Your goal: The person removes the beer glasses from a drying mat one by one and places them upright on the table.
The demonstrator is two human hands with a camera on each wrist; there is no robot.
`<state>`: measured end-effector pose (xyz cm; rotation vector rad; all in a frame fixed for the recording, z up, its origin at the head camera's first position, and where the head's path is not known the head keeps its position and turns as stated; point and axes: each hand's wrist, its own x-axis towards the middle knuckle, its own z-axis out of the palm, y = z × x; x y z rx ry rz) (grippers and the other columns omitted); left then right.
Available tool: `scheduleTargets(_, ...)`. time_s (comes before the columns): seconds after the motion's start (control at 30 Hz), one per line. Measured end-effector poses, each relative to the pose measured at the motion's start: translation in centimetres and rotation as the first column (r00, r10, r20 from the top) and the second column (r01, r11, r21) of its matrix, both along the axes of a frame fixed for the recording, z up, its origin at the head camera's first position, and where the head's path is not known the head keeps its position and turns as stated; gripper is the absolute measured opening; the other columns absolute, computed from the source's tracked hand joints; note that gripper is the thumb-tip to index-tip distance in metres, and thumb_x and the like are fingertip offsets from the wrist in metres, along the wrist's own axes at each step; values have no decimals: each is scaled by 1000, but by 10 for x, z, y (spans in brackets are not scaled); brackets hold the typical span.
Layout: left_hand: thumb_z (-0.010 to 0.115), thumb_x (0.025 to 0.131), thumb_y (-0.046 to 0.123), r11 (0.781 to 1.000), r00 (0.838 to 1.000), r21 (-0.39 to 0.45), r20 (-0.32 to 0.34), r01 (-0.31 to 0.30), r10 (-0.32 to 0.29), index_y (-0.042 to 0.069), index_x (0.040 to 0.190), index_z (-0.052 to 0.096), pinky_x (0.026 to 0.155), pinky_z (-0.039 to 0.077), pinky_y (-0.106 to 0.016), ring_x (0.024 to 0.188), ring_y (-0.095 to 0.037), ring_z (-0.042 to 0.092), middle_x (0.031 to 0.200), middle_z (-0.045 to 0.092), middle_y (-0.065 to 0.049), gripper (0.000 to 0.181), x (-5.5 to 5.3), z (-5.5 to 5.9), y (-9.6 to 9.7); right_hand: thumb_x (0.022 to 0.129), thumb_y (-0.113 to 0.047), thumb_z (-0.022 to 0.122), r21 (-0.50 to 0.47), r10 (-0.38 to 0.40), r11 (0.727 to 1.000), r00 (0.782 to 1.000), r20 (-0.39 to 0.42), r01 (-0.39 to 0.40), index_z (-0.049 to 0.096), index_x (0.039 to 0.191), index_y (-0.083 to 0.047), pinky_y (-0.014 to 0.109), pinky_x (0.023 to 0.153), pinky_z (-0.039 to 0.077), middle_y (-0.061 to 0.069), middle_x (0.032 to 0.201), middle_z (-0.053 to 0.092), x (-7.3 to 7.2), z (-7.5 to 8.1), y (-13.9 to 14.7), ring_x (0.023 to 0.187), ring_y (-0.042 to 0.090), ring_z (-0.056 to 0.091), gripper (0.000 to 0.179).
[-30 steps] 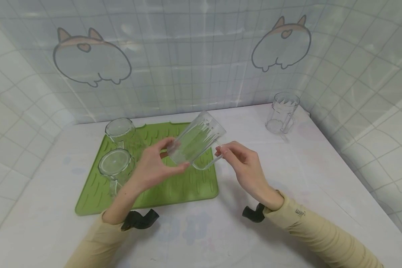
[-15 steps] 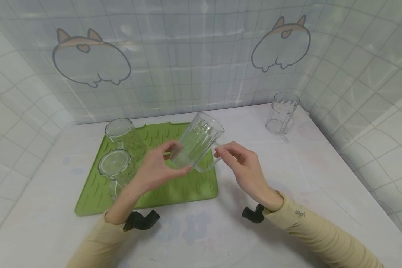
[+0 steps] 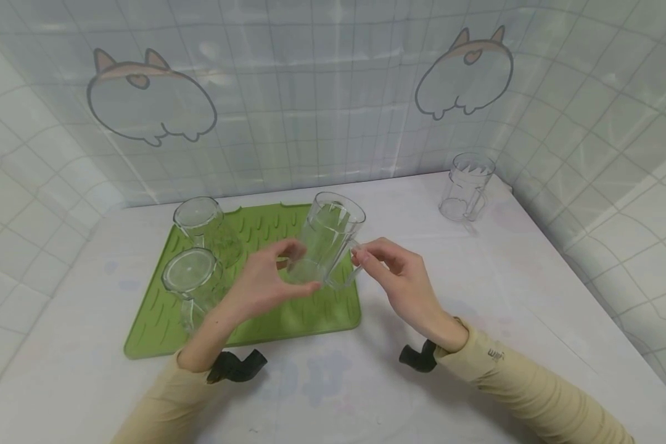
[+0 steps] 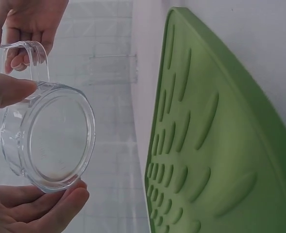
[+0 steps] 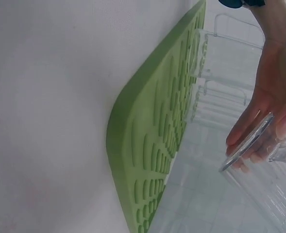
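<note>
A clear glass mug [image 3: 328, 231] is held above the right part of a green ridged mat [image 3: 300, 317], leaning slightly with its mouth up and to the right. Around its lower end curl the thumb and fingers of my left hand [image 3: 258, 276]. My right hand [image 3: 402, 280] pinches the handle on the mug's right side. In the left wrist view the mug's round base [image 4: 60, 136] faces the camera, with thumb and fingers on opposite sides. The right wrist view shows the base edge [image 5: 247, 143] close to the left palm; the handle is mostly out of that view.
Two similar mugs, a rear one [image 3: 198, 216] and a front one [image 3: 191, 274], stand upside down on the mat's left side. Another mug [image 3: 467, 188] stands upright at the back right of the white table [image 3: 422, 394]. Tile-patterned sheeting [image 3: 322, 92] rises behind.
The held mug has turned more upright, its mouth swinging up and slightly left. Its base has dipped a little and the left hand has shifted slightly right with it. The standing mugs stay put.
</note>
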<state>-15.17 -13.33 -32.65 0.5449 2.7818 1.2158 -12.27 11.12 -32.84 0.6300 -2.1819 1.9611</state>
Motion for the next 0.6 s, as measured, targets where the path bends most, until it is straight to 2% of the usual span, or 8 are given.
scheduleTargets(0.3,83,67,40,1000,999,-7,41,0,0,16,111,56,97,50,-32,105,-15,56,108,59,5,57,0,-3,2,94,-20,59,-9,24,1000,999,25,-23,67,106,-6,39,99,45,6,96,65,2,1,0,97,20,59,20)
scheduleTargets(0.6,83,67,43,999,997,-37,74,-11,14,14,115,56,96,50,-33,111,-18,56,109,58,4,62,1,-7,5,93,-26,60,-31,63,998,989,131,-59,67,106,-8,35,99,48,10,97,66,4,3,-1,98,21,61,24)
